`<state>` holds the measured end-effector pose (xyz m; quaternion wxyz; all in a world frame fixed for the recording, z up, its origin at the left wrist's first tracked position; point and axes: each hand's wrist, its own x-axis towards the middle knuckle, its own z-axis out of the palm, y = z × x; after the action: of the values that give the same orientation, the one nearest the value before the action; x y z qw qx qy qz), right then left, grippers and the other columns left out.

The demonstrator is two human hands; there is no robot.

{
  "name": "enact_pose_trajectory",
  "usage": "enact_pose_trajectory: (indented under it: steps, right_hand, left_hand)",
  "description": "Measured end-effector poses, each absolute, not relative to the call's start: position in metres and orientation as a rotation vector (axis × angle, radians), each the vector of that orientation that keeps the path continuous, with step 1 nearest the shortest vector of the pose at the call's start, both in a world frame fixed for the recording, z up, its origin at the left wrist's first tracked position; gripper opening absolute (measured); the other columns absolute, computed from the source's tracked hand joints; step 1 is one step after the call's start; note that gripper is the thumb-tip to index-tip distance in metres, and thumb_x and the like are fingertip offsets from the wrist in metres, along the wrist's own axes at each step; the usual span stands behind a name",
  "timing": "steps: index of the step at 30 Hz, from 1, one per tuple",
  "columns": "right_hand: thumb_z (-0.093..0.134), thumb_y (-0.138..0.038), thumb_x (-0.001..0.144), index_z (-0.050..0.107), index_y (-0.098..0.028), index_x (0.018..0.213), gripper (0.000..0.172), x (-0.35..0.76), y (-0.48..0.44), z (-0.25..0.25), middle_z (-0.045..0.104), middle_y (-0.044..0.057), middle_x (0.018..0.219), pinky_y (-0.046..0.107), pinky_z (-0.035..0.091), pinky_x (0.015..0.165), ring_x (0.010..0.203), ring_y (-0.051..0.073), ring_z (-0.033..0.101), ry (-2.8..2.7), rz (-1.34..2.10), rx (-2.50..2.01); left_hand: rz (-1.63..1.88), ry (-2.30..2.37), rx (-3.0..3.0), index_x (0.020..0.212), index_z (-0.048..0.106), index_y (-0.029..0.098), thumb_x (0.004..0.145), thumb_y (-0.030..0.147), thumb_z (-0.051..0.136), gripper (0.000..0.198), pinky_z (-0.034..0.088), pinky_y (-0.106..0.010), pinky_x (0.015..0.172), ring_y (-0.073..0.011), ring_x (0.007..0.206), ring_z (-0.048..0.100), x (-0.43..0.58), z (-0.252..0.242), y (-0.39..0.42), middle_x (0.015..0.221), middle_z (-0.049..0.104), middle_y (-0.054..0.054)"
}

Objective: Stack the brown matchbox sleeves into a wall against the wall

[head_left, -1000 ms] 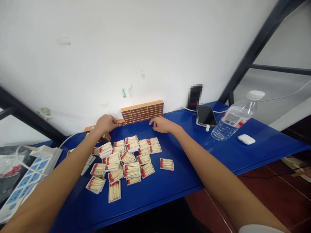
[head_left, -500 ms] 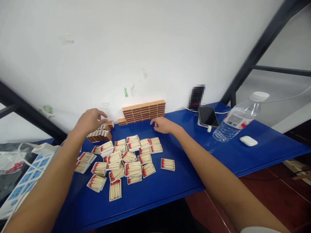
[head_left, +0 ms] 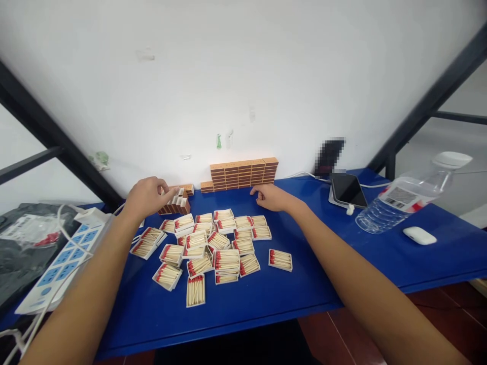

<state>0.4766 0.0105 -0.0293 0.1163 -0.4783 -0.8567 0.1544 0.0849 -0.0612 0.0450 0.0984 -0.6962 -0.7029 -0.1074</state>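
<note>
Matchbox sleeves (head_left: 175,206) stand bunched left of centre, probably for easy picking, by the left hand (head_left: 147,195), fingers parted. The right hand (head_left: 272,196), perhaps guarding the central stack (head_left: 244,175), curls near it; whether its fingers meet is unclear.

Matchbox sleeves (head_left: 175,207) partly behind the left hand (head_left: 149,195), dark object (head_left: 330,156) unclear under pixels

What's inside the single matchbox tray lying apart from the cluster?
Inside the lone tray lie wooden matches, red heads toward the picture's left. They cover its floor, so the bottom and any lower matches can't be seen.
</note>
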Motion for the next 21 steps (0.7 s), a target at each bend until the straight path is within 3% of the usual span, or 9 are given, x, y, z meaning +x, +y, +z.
enact_pose_trajectory:
  steps: [8, 21]
  right_hand:
    - [0.061, -0.008, 0.085, 0.069, -0.013, 0.123, 0.039, 0.475, 0.009, -0.028, 0.075, 0.007, 0.092, 0.024, 0.044, 0.069, 0.078, 0.018, 0.065, -2.521, 0.429, -1.411]
    - [0.06, -0.008, 0.086, 0.07, -0.013, 0.123, 0.039, 0.474, 0.005, -0.024, 0.076, 0.008, 0.094, 0.025, 0.044, 0.069, 0.08, 0.019, 0.066, -2.545, 0.367, -1.423]
  left_hand:
    - [-0.116, -2.218, -1.928, 0.082, 0.077, 0.022, 0.082, 0.07, 0.053, 0.054, 0.045, -0.038, 0.068, -0.0378, 0.089, 0.069, 0.099, 0.042, -0.066, 0.088, 0.076, -0.016]
    - [-0.081, -2.27, -1.985, 0.072, 0.077, 0.022, 0.076, 0.068, 0.061, 0.049, 0.041, -0.035, 0.062, -0.0331, 0.077, 0.069, 0.104, 0.038, -0.062, 0.074, 0.074, -0.013]
